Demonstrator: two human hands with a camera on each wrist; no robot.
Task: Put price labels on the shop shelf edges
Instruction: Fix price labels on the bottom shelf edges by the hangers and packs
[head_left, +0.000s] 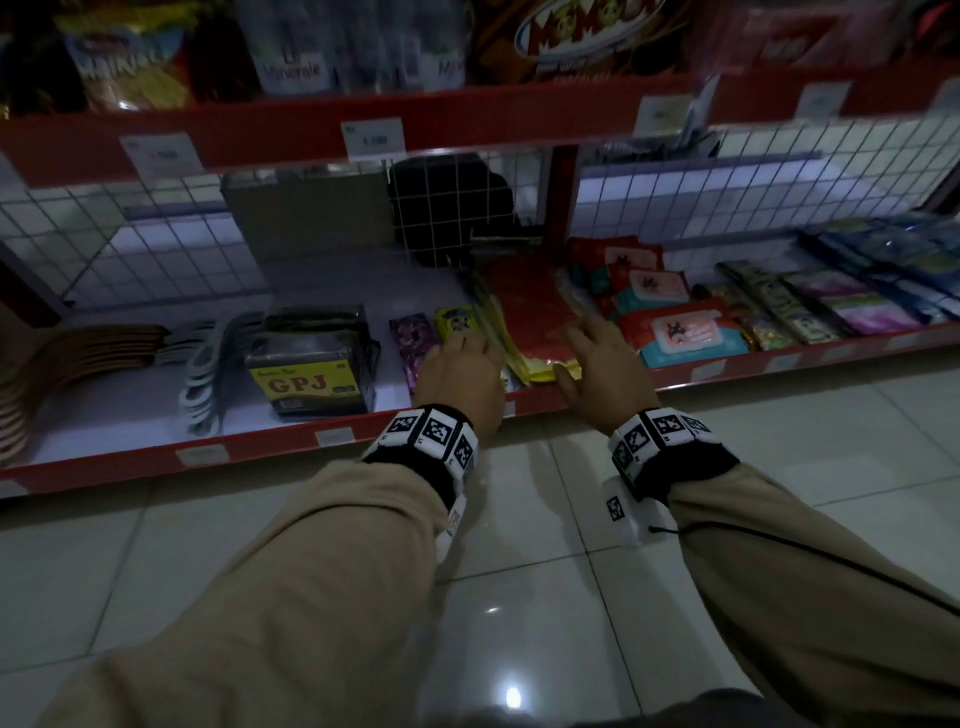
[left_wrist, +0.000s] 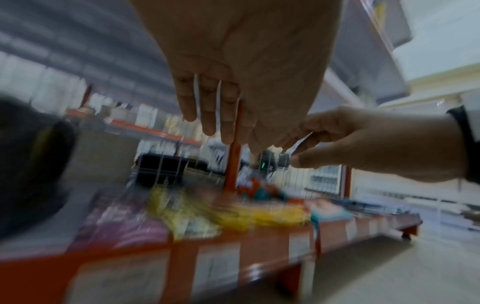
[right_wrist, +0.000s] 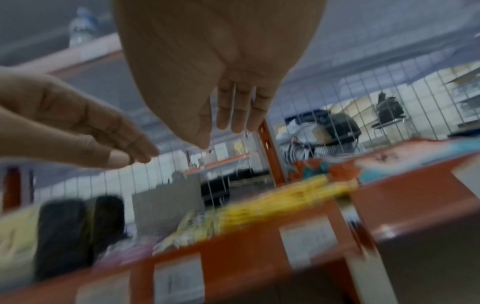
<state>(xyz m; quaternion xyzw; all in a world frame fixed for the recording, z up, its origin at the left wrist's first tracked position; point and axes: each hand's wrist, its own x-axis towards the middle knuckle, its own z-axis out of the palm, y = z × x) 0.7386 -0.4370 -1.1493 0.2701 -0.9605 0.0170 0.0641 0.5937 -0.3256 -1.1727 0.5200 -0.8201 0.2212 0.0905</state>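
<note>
Shelving comes first: we note a red metal lower shelf (head_left: 675, 371) with a white wire-grid back, and above it an upper shelf edge (head_left: 467, 122) of the same red. On the lower shelf's front edge sit several pale rectangular price labels (head_left: 335, 437), flat against the red strip; more hang from the upper edge. Print on them is too blurred to read.

Near the middle of the lower shelf's front edge lies a stack of flat yellow and red packets (head_left: 524, 322) in glossy film. Just beside it toward the right end are wet-wipe packs (head_left: 680, 332); toward the left end stands a dark box marked GPJ (head_left: 311, 364).

Our left hand (head_left: 460, 376) and right hand (head_left: 605, 364) reach over the front edge at either side of the packets. Both wrist views show the fingers (left_wrist: 207, 115) straight, close together and holding nothing. Whether they touch the packets, we cannot tell.

No loose label is seen in either hand. We judge such labels light, thin and easily creased or curled, best pinched by one corner and pressed flat along the edge strip.
</note>
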